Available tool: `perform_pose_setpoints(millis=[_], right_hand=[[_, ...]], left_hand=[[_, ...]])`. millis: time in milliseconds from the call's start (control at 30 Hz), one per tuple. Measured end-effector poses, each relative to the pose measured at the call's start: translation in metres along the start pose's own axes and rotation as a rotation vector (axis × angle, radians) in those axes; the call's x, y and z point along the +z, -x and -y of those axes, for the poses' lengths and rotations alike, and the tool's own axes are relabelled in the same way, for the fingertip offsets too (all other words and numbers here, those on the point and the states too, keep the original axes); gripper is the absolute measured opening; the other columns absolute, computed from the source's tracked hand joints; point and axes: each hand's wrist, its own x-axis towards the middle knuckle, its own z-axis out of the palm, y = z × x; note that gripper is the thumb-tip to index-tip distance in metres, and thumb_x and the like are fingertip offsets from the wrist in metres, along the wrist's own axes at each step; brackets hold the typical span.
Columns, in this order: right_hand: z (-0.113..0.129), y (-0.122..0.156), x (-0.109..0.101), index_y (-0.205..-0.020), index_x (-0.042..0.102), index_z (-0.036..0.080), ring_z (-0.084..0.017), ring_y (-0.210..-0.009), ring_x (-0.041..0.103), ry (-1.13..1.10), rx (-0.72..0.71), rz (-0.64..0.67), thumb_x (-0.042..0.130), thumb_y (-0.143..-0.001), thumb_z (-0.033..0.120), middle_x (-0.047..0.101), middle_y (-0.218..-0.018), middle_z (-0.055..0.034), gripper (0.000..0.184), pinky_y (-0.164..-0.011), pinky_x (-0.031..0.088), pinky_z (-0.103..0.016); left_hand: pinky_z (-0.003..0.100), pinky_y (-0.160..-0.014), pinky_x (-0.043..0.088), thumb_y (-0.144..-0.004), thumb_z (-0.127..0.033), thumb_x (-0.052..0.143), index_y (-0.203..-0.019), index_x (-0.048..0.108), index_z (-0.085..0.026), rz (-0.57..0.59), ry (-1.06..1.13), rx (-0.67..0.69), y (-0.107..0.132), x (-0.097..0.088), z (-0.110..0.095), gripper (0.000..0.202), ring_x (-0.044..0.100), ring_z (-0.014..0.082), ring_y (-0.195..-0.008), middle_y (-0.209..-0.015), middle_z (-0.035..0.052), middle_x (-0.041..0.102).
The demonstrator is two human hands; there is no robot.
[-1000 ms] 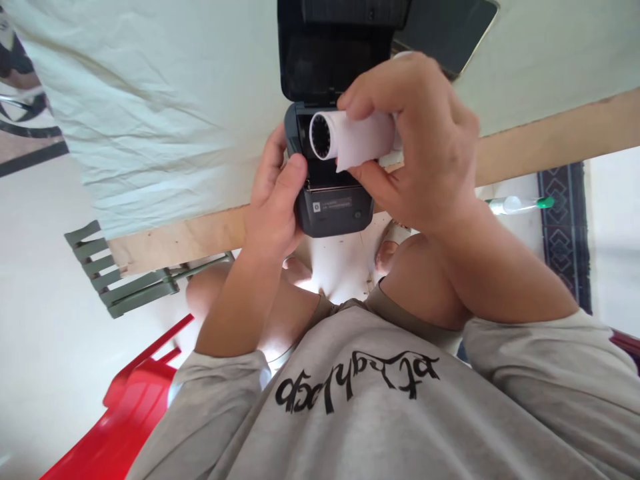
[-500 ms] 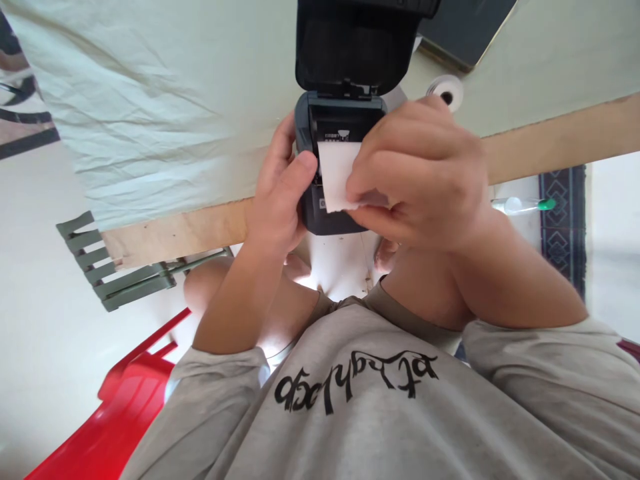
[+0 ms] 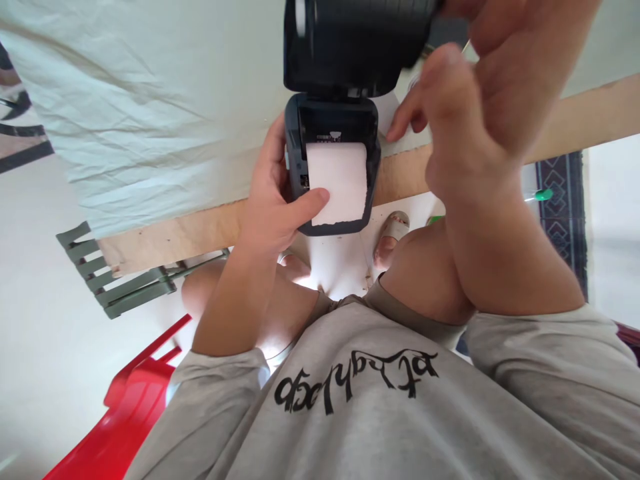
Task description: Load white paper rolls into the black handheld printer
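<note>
- Over the front of the dark plastic printer (image 3: 375,140), the white paper strip (image 3: 343,180) lay torn edge outward.
- The left hand (image 3: 273,210) clamped the printer's side, its thumb newly pinning the strip.
- Freed, the right hand (image 3: 480,120) had moved beside the open black plastic lid (image 3: 345,57); blur hid whether it gripped.

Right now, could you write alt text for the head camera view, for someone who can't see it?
A person's left hand holds a small dark printer, thumb on the white paper lying over its front. The lid is open, the blurred right hand at its edge.
</note>
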Motion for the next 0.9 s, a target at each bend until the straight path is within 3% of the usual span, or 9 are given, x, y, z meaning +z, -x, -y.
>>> perform_pose_setpoints(millis=[133, 267, 433, 567, 667, 767, 900], right_hand=[[0.014, -0.002, 0.005, -0.129, 0.03, 0.024, -0.014, -0.103, 0.052, 0.093, -0.019, 0.089, 0.041, -0.081, 0.048, 0.057, -0.086, -0.0031, 0.054, -0.084, 0.046, -0.028], [0.021, -0.009, 0.006, -0.119, 0.04, 0.025, -0.014, -0.109, 0.05, 0.168, -0.025, 0.15, 0.042, -0.08, 0.048, 0.057, -0.09, -0.0028, 0.046, -0.087, 0.046, -0.028], [0.022, -0.012, 0.001, -0.115, 0.042, 0.025, -0.012, -0.118, 0.044, 0.248, -0.155, 0.214, 0.043, -0.079, 0.051, 0.053, -0.112, -0.002, 0.044, -0.095, 0.043, -0.026], [0.018, -0.013, -0.002, -0.115, 0.042, 0.016, -0.01, -0.121, 0.042, 0.258, -0.343, 0.245, 0.043, -0.079, 0.051, 0.045, -0.124, -0.0048, 0.05, -0.104, 0.036, -0.023], [0.013, -0.014, -0.001, -0.121, 0.038, 0.013, -0.01, -0.119, 0.042, 0.196, -0.349, 0.258, 0.048, -0.078, 0.047, 0.043, -0.127, -0.0063, 0.057, -0.104, 0.037, -0.021], [0.01, -0.014, 0.0, -0.13, 0.025, 0.011, -0.009, -0.127, 0.034, 0.162, -0.341, 0.292, 0.05, -0.077, 0.046, 0.032, -0.136, -0.0077, 0.067, -0.111, 0.031, -0.021], [0.009, -0.014, 0.003, -0.129, 0.025, 0.011, -0.009, -0.132, 0.03, 0.165, -0.4, 0.244, 0.044, -0.08, 0.044, 0.03, -0.137, -0.007, 0.062, -0.116, 0.024, -0.021]], left_hand=[[0.043, -0.103, 0.037, -0.055, -0.036, 0.079, -0.114, 0.051, -0.029, -0.003, -0.03, -0.004, 0.001, -0.001, -0.004, 0.065, 0.042, 0.0311, -0.121, -0.107, 0.0029, 0.058], [0.041, -0.101, 0.038, -0.055, -0.038, 0.079, -0.113, 0.053, -0.03, 0.01, 0.046, -0.035, 0.002, 0.005, -0.01, 0.065, 0.04, 0.0327, -0.123, -0.108, 0.0009, 0.058], [0.035, -0.088, 0.044, -0.064, -0.048, 0.071, -0.109, 0.053, -0.03, -0.095, 0.118, -0.024, 0.005, 0.016, -0.014, 0.052, 0.048, 0.0272, -0.113, -0.108, 0.0016, 0.055], [0.032, -0.07, 0.046, -0.073, -0.036, 0.067, -0.105, 0.055, -0.028, -0.073, 0.137, -0.063, 0.006, 0.017, -0.016, 0.036, 0.057, 0.0209, -0.09, -0.093, 0.0007, 0.058], [0.033, -0.074, 0.047, -0.075, -0.031, 0.066, -0.11, 0.052, -0.027, -0.054, 0.157, -0.055, 0.005, 0.014, -0.015, 0.038, 0.057, 0.0209, -0.095, -0.098, 0.0011, 0.058], [0.036, -0.082, 0.047, -0.069, -0.04, 0.069, -0.109, 0.053, -0.025, -0.006, 0.163, -0.019, 0.003, 0.012, -0.016, 0.046, 0.055, 0.0249, -0.103, -0.104, 0.0027, 0.06], [0.037, -0.086, 0.048, -0.071, -0.034, 0.066, -0.102, 0.056, -0.025, -0.03, 0.153, -0.064, 0.005, 0.015, -0.023, 0.034, 0.054, 0.0277, -0.11, -0.105, 0.0028, 0.06]])
